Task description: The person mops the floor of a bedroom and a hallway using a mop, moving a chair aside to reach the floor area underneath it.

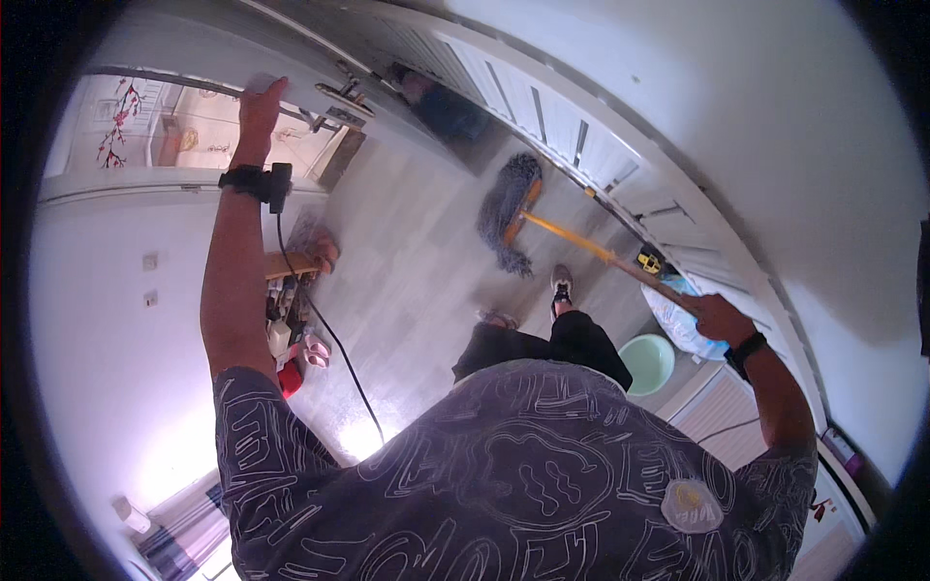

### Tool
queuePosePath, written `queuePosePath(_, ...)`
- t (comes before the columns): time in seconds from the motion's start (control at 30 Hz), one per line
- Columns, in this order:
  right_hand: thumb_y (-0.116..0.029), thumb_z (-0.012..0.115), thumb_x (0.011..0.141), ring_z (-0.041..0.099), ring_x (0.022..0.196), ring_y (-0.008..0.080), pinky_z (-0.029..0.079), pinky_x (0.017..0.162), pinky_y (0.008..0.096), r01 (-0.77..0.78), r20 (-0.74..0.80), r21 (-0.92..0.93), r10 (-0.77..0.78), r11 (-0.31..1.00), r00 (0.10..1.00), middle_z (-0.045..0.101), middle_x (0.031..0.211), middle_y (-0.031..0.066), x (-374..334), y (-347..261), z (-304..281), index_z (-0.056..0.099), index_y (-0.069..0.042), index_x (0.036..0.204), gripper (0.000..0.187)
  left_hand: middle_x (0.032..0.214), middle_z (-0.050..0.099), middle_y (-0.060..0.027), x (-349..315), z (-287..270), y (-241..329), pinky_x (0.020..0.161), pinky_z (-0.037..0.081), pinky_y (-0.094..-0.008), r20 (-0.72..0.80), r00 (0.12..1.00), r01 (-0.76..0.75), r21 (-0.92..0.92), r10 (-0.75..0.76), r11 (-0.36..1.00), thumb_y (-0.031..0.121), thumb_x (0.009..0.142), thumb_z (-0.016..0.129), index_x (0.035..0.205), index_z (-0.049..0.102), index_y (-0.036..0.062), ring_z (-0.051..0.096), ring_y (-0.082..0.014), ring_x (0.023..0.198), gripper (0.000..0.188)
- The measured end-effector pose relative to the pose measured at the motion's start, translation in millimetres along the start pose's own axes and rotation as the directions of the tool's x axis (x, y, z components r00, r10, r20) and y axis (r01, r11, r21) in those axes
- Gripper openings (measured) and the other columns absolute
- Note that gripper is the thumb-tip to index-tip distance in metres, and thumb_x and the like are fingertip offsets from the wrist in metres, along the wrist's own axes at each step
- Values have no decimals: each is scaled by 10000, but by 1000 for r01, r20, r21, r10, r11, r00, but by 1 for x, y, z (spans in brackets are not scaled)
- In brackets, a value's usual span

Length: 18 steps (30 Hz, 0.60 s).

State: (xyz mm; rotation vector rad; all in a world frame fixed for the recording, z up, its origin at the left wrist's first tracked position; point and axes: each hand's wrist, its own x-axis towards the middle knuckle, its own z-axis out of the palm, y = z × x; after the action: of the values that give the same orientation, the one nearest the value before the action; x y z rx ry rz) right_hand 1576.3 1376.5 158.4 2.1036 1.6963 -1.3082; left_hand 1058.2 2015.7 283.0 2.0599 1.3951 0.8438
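Observation:
My right hand [722, 321] is wrapped round the upper end of a mop's handle [586, 250], out to my right. The mop's shaggy grey head [504, 208] rests on the floor ahead of my feet, and its handle slants from there up to my fist. Far to the left, my stretched arm ends in my left hand [260, 114], closed round the edge of a white door [387, 121]. The door's handle [344, 100] is just right of that hand, with the fingers partly hidden. A black cable hangs from a device on my left wrist.
At right stand a pale green basin [647, 364] and a white plastic bag [683, 320] beside a white panelled door [542, 97]. To the left is a small shoe rack [283, 300], with pink slippers [316, 351] near it. A dark bundle [441, 105] lies behind the held door.

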Motion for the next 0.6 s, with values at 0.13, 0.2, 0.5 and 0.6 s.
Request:
queuePosePath(0.13, -30, 549, 684, 635, 861, 385, 507, 785, 459, -22, 64, 6, 21, 1000, 998, 659, 935, 222, -14, 5, -1, 530, -142, 1319, 645, 982, 654, -89, 17, 22, 29, 813, 460, -326, -71, 987, 149, 61, -145, 987, 198, 863, 647, 1088, 638, 18, 585, -188, 900, 288)
queuePosePath(0.2, -36, 543, 696, 640, 868, 379, 508, 785, 458, 139, 11, -8, -138, 990, 990, 661, 949, 220, -12, 7, -4, 536, -143, 1312, 625, 987, 657, -96, 35, -2, -11, 832, 465, -327, -4, 999, -43, 155, 44, 987, 160, 833, 641, 1118, 618, 1, 597, -206, 915, 327)
queuePosePath(0.5, -139, 612, 803, 626, 988, 348, 491, 874, 431, -31, -14, 33, 32, 999, 999, 649, 1105, 184, -39, -2, 43, 539, -91, 1301, 505, 1168, 574, -53, 70, 66, 27, 870, 440, -279, 155, 964, -116, -479, 214, 870, 307, 909, 532, 1102, 607, 60, 536, -138, 1042, 322)
queuePosePath(0.6, -144, 618, 804, 627, 986, 342, 490, 875, 431, -129, -15, 140, 133, 982, 991, 647, 1101, 190, -32, 4, 39, 547, -86, 1294, 499, 1030, 592, -31, 55, 82, 90, 867, 424, -305, 204, 976, 42, -511, 74, 858, 171, 878, 572, 1212, 537, 65, 532, -144, 952, 352)
